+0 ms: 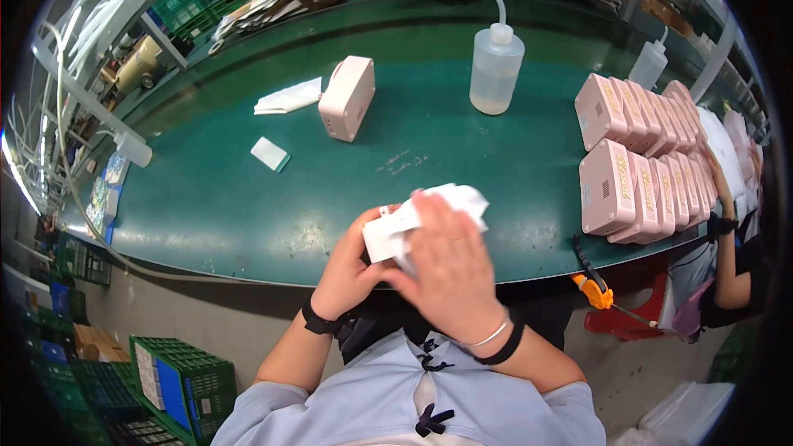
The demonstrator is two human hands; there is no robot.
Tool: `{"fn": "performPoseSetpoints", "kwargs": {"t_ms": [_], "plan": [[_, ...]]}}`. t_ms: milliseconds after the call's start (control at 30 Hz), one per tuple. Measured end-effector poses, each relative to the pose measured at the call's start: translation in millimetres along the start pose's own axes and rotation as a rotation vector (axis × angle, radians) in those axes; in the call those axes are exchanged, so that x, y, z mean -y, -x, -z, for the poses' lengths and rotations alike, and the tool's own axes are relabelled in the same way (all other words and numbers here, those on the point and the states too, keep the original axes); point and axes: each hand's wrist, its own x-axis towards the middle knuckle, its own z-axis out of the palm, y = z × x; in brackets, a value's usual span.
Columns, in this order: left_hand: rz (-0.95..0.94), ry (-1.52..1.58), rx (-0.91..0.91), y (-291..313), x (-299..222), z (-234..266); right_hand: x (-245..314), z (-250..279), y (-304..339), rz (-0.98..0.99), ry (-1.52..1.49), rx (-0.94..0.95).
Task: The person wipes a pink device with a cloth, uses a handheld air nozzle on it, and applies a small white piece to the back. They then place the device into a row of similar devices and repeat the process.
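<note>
— Head view first: what have you got in your hands?

— My left hand (351, 268) is closed around a small white box-shaped device (387, 235), gripping it from the left side and underneath. My right hand (446, 268) lies over it from the right, fingers pressed down on a white cloth (458, 198) that is bunched against the top of the device. Both hands are at the near edge of the green bench (248, 206), right in front of my body.

— So the device is off the bench?

— It looks held just above the near edge, but I cannot tell whether its underside touches the surface.

— What else is on the bench?

— Farther away, near the middle, a pale pink device (347, 97) stands on its edge. Left of it lies a folded white cloth (287, 97), and nearer to me a small white pad (270, 153). To the right of the pink one stands a clear squeeze bottle (494, 70) with a bent spout, and a second squeeze bottle (648, 62) stands farther right. On the right side are two rows of pink devices (640, 186) standing packed side by side.

— Anyone beside you?

— At the right edge another person's arm (731, 264) reaches toward those rows. An orange-handled tool (595, 285) hangs at the bench's near edge, right of my hands.
</note>
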Motion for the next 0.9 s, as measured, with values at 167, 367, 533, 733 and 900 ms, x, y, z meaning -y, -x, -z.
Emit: {"fn": "performPoseSetpoints", "kwargs": {"t_ms": [167, 367, 533, 733, 900], "plan": [[-0.061, -0.054, 0.028, -4.9, -0.7, -1.7, -26.0, 13.6, 7.3, -0.386, -0.137, -0.044], [-0.082, -0.12, 0.059, -3.6, -3.0, -0.6, -25.4, 18.7, 13.0, -0.317, -0.277, -0.129], [0.008, 0.019, -0.005, -0.5, 5.0, -2.0, 12.1, 8.6, -4.7, 0.063, -0.163, 0.087], [0.062, 0.062, 0.013, -0.3, 11.2, 0.3, 17.6, -12.0, -10.4, 0.21, 0.024, 0.078], [-0.063, -0.1, 0.046, -4.3, 4.3, 0.6, -13.6, 12.5, 6.8, -0.142, 0.082, 0.024]]}}
